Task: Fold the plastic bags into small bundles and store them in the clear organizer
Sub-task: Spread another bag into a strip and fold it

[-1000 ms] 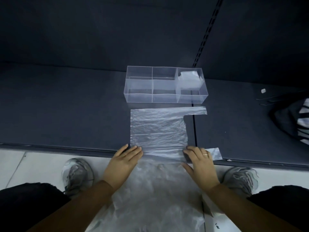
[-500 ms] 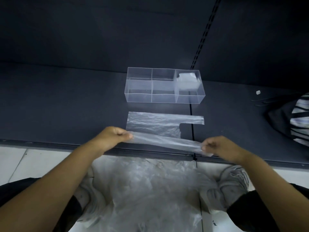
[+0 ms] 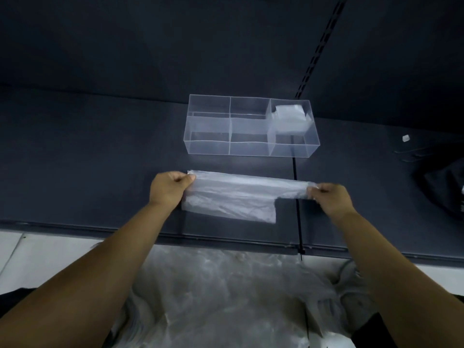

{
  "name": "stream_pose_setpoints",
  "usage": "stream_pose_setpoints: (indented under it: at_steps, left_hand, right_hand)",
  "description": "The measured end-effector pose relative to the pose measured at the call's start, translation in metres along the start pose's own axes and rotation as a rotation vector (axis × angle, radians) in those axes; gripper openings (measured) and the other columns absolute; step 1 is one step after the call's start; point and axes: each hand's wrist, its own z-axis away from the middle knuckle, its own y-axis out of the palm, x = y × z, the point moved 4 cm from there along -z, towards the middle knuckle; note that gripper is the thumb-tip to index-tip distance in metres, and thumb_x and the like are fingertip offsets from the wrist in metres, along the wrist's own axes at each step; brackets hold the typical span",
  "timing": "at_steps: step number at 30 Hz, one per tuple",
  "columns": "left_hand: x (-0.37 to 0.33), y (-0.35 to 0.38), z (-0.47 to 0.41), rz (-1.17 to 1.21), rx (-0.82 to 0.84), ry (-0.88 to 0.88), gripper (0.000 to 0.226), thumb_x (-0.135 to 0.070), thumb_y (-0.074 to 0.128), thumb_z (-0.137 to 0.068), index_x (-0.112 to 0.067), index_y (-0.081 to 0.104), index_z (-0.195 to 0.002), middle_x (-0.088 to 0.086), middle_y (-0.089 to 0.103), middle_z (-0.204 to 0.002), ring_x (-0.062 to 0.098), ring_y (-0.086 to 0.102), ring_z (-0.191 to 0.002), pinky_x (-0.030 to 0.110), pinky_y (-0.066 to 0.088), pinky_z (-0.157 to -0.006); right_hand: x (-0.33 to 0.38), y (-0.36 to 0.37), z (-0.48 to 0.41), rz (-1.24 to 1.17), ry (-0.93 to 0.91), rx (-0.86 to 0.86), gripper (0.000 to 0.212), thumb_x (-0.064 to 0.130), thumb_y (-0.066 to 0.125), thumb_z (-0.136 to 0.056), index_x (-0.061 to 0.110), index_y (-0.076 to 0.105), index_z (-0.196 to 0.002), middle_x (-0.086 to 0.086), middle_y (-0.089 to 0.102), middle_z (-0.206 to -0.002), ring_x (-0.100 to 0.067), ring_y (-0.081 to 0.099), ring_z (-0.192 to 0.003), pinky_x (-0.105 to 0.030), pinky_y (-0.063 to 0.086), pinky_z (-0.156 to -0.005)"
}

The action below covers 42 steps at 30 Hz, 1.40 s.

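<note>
A translucent plastic bag (image 3: 233, 197) lies folded lengthwise on the dark shelf (image 3: 88, 159), just in front of the clear organizer (image 3: 208, 131). My left hand (image 3: 169, 188) pinches the bag's left end at its far edge. My right hand (image 3: 330, 198) pinches the right end, by the handle strip. The organizer has several compartments; a folded bag bundle (image 3: 290, 118) sits in the back right one, the others look empty.
A heap of loose plastic bags (image 3: 226, 297) lies on the floor below the shelf's front edge. A dark striped cloth (image 3: 447, 187) sits at the far right. A small white scrap (image 3: 406, 138) lies on the shelf. A slotted upright (image 3: 319, 46) runs up the back panel.
Both hands lifted the bag's near edge and carried it away from me, over the rest of the bag, toward the organizer. The bag now lies as a narrower folded strip.
</note>
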Motion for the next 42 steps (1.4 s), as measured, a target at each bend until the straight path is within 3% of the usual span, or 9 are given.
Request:
stream_pose_setpoints:
  at_steps: [6, 9, 12, 17, 24, 29, 33, 37, 42]
  left_hand:
    - [-0.011, 0.003, 0.002, -0.188, -0.202, 0.118, 0.023, -0.032, 0.064, -0.089, -0.010, 0.072, -0.091, 0.005, 0.069, -0.084, 0.027, 0.063, -0.084, 0.031, 0.046, -0.071]
    - [-0.038, 0.007, 0.025, -0.374, -0.408, 0.434, 0.022, -0.016, 0.062, -0.089, -0.006, 0.064, -0.109, 0.015, 0.061, -0.108, 0.034, 0.055, -0.098, 0.042, 0.041, -0.084]
    - [-0.054, 0.049, 0.054, -0.511, -0.175, 0.799, 0.033, -0.009, 0.051, -0.092, -0.003, 0.060, -0.122, 0.018, 0.056, -0.128, 0.036, 0.053, -0.115, 0.045, 0.040, -0.100]
    - [-0.006, 0.083, 0.052, -0.854, 0.135, 0.582, 0.067, -0.052, 0.024, -0.099, -0.015, 0.005, -0.152, 0.003, 0.002, -0.160, 0.022, -0.003, -0.148, 0.042, -0.008, -0.118]
    - [0.005, 0.085, 0.049, -0.956, 0.107, 0.544, 0.075, -0.069, -0.003, -0.087, -0.026, -0.011, -0.147, 0.000, -0.007, -0.159, 0.027, -0.010, -0.147, 0.048, -0.010, -0.117]
    - [0.007, 0.085, 0.049, -0.965, 0.136, 0.518, 0.067, -0.058, -0.009, -0.083, -0.029, -0.033, -0.138, 0.000, -0.023, -0.157, 0.025, -0.029, -0.140, 0.046, -0.016, -0.115]
    - [0.006, 0.084, 0.047, -0.901, 0.112, 0.494, 0.071, -0.070, 0.000, -0.085, -0.035, -0.013, -0.146, 0.002, -0.016, -0.158, 0.028, -0.019, -0.145, 0.044, -0.014, -0.117]
    - [0.006, 0.080, 0.043, -0.905, 0.097, 0.487, 0.086, -0.081, 0.020, -0.080, -0.037, 0.001, -0.151, 0.005, -0.010, -0.160, 0.032, -0.015, -0.145, 0.047, -0.014, -0.115]
    - [0.011, 0.070, 0.033, -0.962, 0.150, 0.360, 0.104, -0.093, -0.004, -0.064, -0.034, -0.015, -0.149, 0.004, -0.022, -0.158, 0.029, -0.025, -0.143, 0.052, -0.024, -0.108]
  right_hand:
    - [-0.005, 0.009, -0.011, 0.099, -0.021, -0.122, 0.026, 0.023, 0.063, -0.091, -0.003, 0.069, -0.090, -0.020, 0.068, -0.087, -0.033, 0.059, -0.078, -0.033, 0.046, -0.069]
    - [-0.004, 0.009, -0.015, 0.158, -0.025, -0.105, 0.033, 0.023, 0.063, -0.090, -0.008, 0.067, -0.081, -0.025, 0.064, -0.077, -0.038, 0.060, -0.075, -0.031, 0.041, -0.061]
    - [-0.005, 0.007, -0.017, 0.176, -0.028, -0.079, 0.034, 0.021, 0.062, -0.090, -0.010, 0.064, -0.076, -0.021, 0.059, -0.068, -0.030, 0.054, -0.067, -0.030, 0.036, -0.057]
    - [-0.002, 0.005, -0.018, 0.193, -0.009, -0.043, 0.032, 0.021, 0.062, -0.091, -0.009, 0.064, -0.081, -0.021, 0.063, -0.077, -0.030, 0.055, -0.073, -0.028, 0.036, -0.059]
    - [0.054, 0.030, 0.035, 0.387, -0.225, -0.441, 0.031, 0.007, 0.058, -0.084, 0.002, 0.057, -0.115, -0.021, 0.053, -0.115, -0.040, 0.052, -0.103, -0.045, 0.043, -0.084]
    - [0.105, 0.143, 0.086, 0.308, -0.657, 0.122, 0.046, 0.019, 0.038, -0.101, 0.009, 0.034, -0.146, -0.009, 0.031, -0.154, -0.022, 0.022, -0.144, -0.031, 0.011, -0.120]
    - [0.067, 0.152, 0.058, 0.642, -0.562, 0.171, 0.057, 0.042, 0.014, -0.103, 0.018, -0.001, -0.153, 0.003, -0.009, -0.161, -0.011, -0.016, -0.146, -0.035, -0.013, -0.118]
    - [0.023, 0.103, 0.026, 0.806, -0.445, 0.023, 0.067, 0.051, 0.015, -0.100, 0.016, -0.005, -0.153, 0.001, -0.012, -0.160, -0.014, -0.015, -0.147, -0.037, -0.012, -0.118]
    - [-0.002, 0.067, 0.014, 0.822, -0.355, -0.037, 0.068, 0.053, 0.012, -0.098, 0.016, -0.006, -0.153, 0.000, -0.010, -0.161, -0.016, -0.011, -0.148, -0.037, -0.009, -0.119]
